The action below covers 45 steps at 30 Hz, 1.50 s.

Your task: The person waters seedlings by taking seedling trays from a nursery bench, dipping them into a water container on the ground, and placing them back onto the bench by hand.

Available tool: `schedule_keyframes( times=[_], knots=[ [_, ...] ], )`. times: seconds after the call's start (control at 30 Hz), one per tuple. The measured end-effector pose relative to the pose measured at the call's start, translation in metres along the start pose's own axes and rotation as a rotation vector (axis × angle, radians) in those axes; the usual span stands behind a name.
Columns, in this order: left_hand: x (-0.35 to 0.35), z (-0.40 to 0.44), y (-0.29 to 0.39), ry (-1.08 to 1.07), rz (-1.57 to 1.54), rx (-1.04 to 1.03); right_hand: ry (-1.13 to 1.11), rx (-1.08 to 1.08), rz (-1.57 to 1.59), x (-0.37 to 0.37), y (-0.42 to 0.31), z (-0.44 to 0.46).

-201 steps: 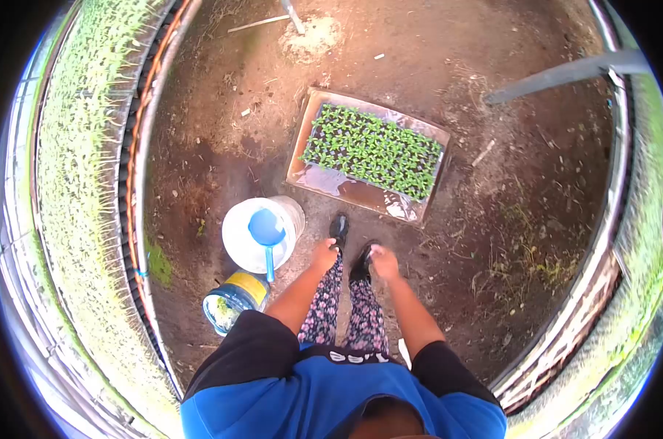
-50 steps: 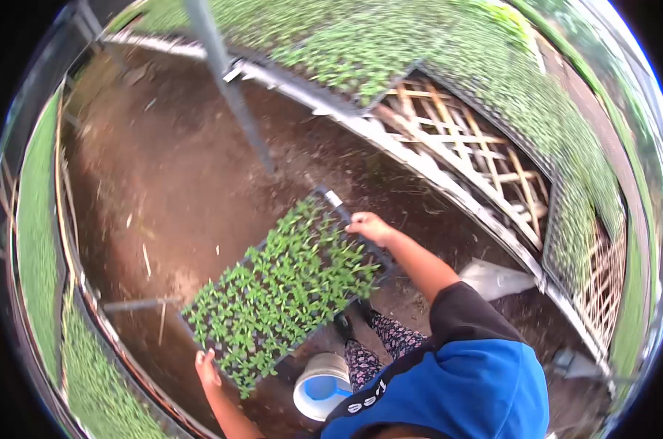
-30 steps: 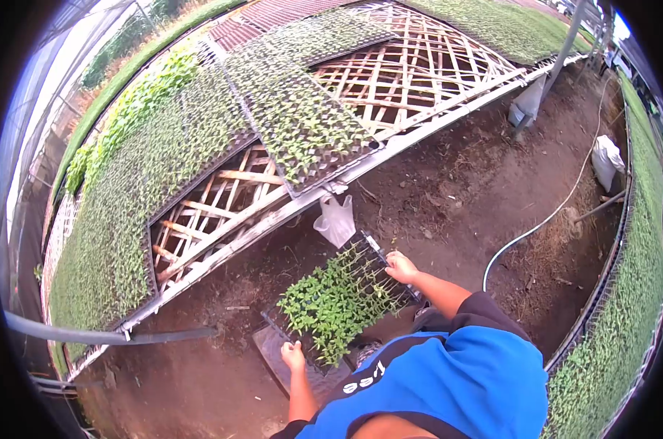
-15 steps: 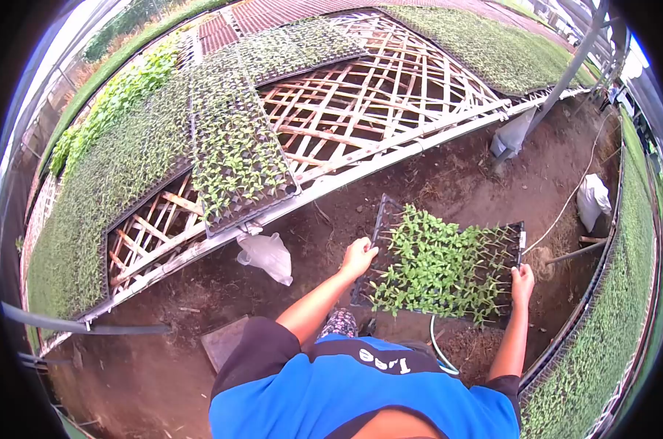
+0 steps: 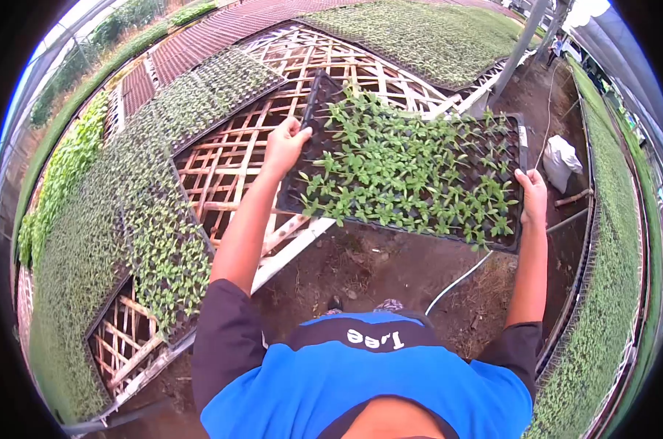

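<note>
A black seedling tray [image 5: 412,172] full of small green plants is held up in front of me, its left part over the slatted bench. My left hand [image 5: 286,146] grips its left short edge, fingers closed on the rim. At the opposite short edge, my right hand [image 5: 533,192] is closed on the rim, just below a small white label. The tray tilts slightly, its right end lower than its left.
A bench of crossed bamboo slats [image 5: 229,164] bears seedling trays [image 5: 166,249] at the left. Beyond stands a grey post [image 5: 522,51]. A hose [image 5: 456,282] and a white sack [image 5: 562,162] lie on the soil. Far off, a person [image 5: 556,47] is in the aisle.
Both hands have raised the tray up and forward, bringing its left part over the slatted bench. The view has shifted along the bench, and the white bag beneath it is no longer visible.
</note>
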<state>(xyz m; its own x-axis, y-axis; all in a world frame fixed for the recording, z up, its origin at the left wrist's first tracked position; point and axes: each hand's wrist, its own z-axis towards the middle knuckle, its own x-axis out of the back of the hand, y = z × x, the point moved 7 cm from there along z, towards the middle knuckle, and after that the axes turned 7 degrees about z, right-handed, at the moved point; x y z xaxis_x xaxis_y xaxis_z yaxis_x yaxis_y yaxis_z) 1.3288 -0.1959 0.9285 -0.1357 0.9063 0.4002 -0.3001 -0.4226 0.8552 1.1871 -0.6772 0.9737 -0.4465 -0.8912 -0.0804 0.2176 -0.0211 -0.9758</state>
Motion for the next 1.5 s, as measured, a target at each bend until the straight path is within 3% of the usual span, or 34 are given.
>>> schedule_keyframes(
  times=[0.23, 0.33, 0.43, 0.57, 0.63, 0.73, 0.83, 1.1, 1.2, 1.33, 1.37, 1.4, 1.5],
  knots=[
    [-0.021, 0.164, -0.009, 0.058, 0.269, -0.060, -0.077, 0.005, 0.155, -0.076, 0.086, 0.158],
    [-0.039, 0.225, -0.021, 0.034, 0.395, -0.048, -0.142, -0.130, 0.334, -0.095, 0.117, 0.204],
    [-0.063, 0.304, -0.020, -0.012, 0.477, -0.112, -0.105, -0.189, 0.348, -0.106, 0.144, 0.260],
    [-0.091, 0.396, -0.019, -0.134, 0.566, -0.043, -0.110, -0.330, 0.389, -0.121, 0.179, 0.301],
    [-0.103, 0.434, -0.004, -0.114, 0.800, -0.059, -0.067, -0.471, 0.383, -0.134, 0.193, 0.311],
    [-0.119, 0.485, 0.005, -0.116, 1.070, -0.087, -0.160, -0.444, 0.292, -0.153, 0.230, 0.326],
    [-0.128, 0.521, -0.003, -0.040, 1.153, 0.049, -0.209, -0.342, 0.172, -0.171, 0.249, 0.332],
    [-0.132, 0.617, -0.091, 0.155, 1.031, 0.049, -0.322, -0.586, 0.095, -0.200, 0.277, 0.339],
    [-0.144, 0.643, -0.130, 0.084, 1.012, -0.024, -0.418, -0.819, 0.039, -0.201, 0.311, 0.338],
    [-0.171, 0.664, -0.218, -0.011, 0.954, 0.128, -0.392, -1.154, 0.127, -0.199, 0.333, 0.333],
    [-0.178, 0.663, -0.233, 0.090, 0.949, 0.008, -0.459, -1.156, 0.126, -0.194, 0.342, 0.329],
    [-0.187, 0.660, -0.238, -0.037, 1.075, 0.185, -0.502, -1.184, 0.074, -0.192, 0.343, 0.326],
    [-0.194, 0.665, -0.288, -0.017, 1.121, 0.352, -0.758, -1.212, -0.066, -0.192, 0.328, 0.334]
  ],
)
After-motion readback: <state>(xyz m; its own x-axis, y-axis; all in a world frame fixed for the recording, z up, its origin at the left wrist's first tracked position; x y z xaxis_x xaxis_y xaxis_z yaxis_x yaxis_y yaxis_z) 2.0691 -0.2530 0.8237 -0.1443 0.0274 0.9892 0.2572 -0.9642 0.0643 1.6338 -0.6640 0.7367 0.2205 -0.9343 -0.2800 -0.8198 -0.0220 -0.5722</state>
